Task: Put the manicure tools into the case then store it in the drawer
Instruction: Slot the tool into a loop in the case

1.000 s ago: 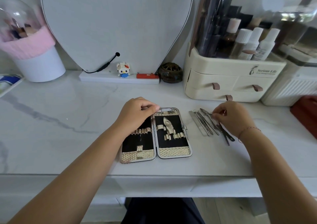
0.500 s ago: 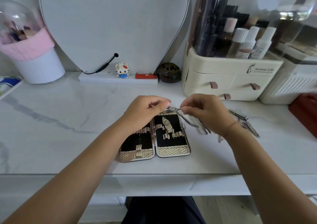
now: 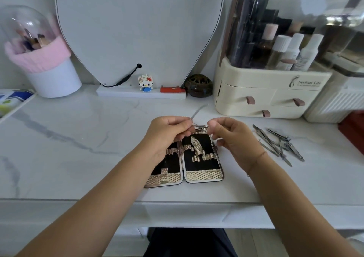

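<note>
The manicure case (image 3: 202, 175) lies open and flat near the table's front edge, with black lining, gold elastic loops and empty slots. Just above its top edge my left hand (image 3: 167, 133) and my right hand (image 3: 231, 136) meet, each pinching a slim metal tool (image 3: 199, 112). The tool's thin end sticks up and away from my fingers. Several more loose metal tools (image 3: 275, 142) lie in a heap on the table, right of my right wrist. My left hand hides the upper part of the case's left half.
A cream cosmetic organiser (image 3: 246, 91) with three drawers and brown pull tabs stands behind the tools. A heart-shaped mirror (image 3: 137, 30), a small figurine (image 3: 145, 82), a dark round jar (image 3: 199, 85), a pink-rimmed brush holder (image 3: 53, 79) and a red object (image 3: 352, 126) line the back and sides.
My right hand lifted one tool off the heap and carried it left to my left hand above the case. Both hands now pinch it.
</note>
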